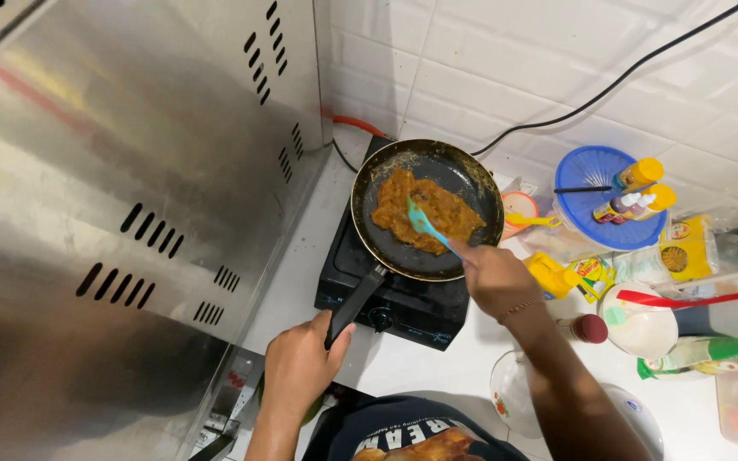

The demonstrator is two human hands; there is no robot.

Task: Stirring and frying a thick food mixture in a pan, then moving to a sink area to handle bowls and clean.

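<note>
The left hand (301, 367) is closed around the end of the black handle (354, 305) of a pan (471, 183), which sits on a black stove (403, 299) on the white table (301, 273). The right hand (495, 277) is closed on a blue spatula (424, 224), its blade lying on the orange-brown food (424, 209) that covers the middle of the pan. The spatula's grip is hidden inside the fist, and a thin bracelet shows at that wrist.

To the left stands a large steel cabinet (130, 213) with rows of slots. A black cable (625, 77) runs across the white tiled wall (514, 60) behind the stove. Right of the pan, a blue basket (587, 166) carries yellow-capped bottles (638, 175). Nearer the right hand lie yellow packets (557, 275) and a white bowl (638, 329) with a red utensil (694, 299) across it. A glass bowl (510, 393) sits under the right forearm
</note>
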